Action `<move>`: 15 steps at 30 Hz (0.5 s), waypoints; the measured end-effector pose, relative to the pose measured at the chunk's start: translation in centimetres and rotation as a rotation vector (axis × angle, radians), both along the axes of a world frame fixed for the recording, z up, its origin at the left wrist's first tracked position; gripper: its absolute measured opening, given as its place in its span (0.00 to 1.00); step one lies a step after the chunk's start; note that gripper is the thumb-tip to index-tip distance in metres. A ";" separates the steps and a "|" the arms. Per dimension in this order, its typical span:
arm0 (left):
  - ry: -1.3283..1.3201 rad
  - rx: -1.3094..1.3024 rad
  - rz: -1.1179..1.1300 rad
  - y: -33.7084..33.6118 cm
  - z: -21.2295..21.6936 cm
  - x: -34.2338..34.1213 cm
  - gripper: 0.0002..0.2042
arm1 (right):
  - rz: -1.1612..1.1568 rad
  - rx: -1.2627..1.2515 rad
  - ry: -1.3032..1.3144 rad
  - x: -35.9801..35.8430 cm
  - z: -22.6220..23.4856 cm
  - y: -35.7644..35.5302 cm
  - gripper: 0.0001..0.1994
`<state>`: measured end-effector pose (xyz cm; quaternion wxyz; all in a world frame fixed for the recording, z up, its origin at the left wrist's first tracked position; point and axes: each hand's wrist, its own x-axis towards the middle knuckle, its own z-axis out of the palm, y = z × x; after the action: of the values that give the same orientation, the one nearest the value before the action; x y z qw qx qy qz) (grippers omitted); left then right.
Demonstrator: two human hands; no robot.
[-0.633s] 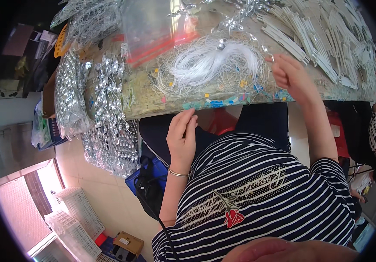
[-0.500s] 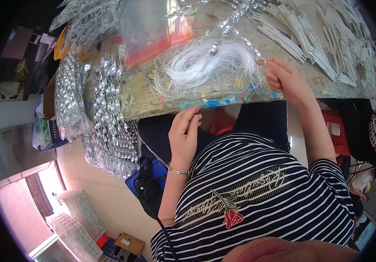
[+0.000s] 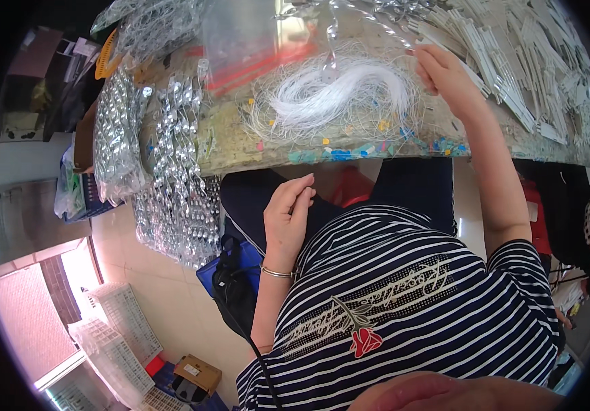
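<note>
My right hand (image 3: 449,79) is over the right part of the table, its fingers pinched on the end of a shiny silver twisted strip (image 3: 384,26). The strip runs up and left from my fingertips towards more silver strips at the far side. Below its hanging part lies a loose bundle of white thread (image 3: 350,92), spread in a curve with stray strands around it. My left hand (image 3: 288,216) is above my lap, just off the table's near edge. Its thumb and fingers are drawn together; whatever may be between them is too small to make out.
Clear plastic bags with red edges (image 3: 261,65) lie on the worn table (image 3: 233,147). White slats (image 3: 507,75) are piled at the right. Bundles of silver twisted strips (image 3: 178,130) hang over the left edge. White crates (image 3: 113,342) and a cardboard box (image 3: 198,373) stand on the floor.
My right hand has moved farther over the table, drawing the strip's end away from me. My left hand has barely moved. The view has shifted slightly.
</note>
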<state>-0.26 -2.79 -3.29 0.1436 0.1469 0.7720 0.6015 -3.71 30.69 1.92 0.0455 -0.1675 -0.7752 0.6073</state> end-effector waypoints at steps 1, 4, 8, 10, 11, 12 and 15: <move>-0.035 0.013 0.016 -0.4 -0.1 0.0 0.11 | -0.031 -0.026 0.034 1.0 0.5 -0.2 0.16; -0.079 0.031 0.034 -0.8 -0.5 -0.1 0.10 | -0.089 -0.075 0.074 3.1 1.6 -0.4 0.15; -0.082 0.038 0.016 -0.3 -0.6 -0.6 0.10 | -0.124 -0.135 0.113 4.3 3.4 0.3 0.14; -0.079 0.044 -0.003 0.2 -0.5 -0.8 0.10 | -0.116 -0.095 0.136 3.4 4.0 0.7 0.14; -0.081 0.044 -0.016 0.4 -0.4 -0.8 0.10 | -0.102 -0.061 0.152 2.8 4.3 0.8 0.14; -0.072 0.048 -0.021 0.6 -0.4 -0.8 0.10 | -0.107 -0.056 0.161 2.0 4.6 0.9 0.14; -0.030 0.026 -0.034 0.5 -0.4 -0.4 0.10 | -0.066 0.004 0.195 -1.3 5.4 0.8 0.14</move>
<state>-0.70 -2.28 -3.67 0.1635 0.1526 0.7594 0.6109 -4.97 31.44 7.33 0.1411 -0.1331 -0.7624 0.6173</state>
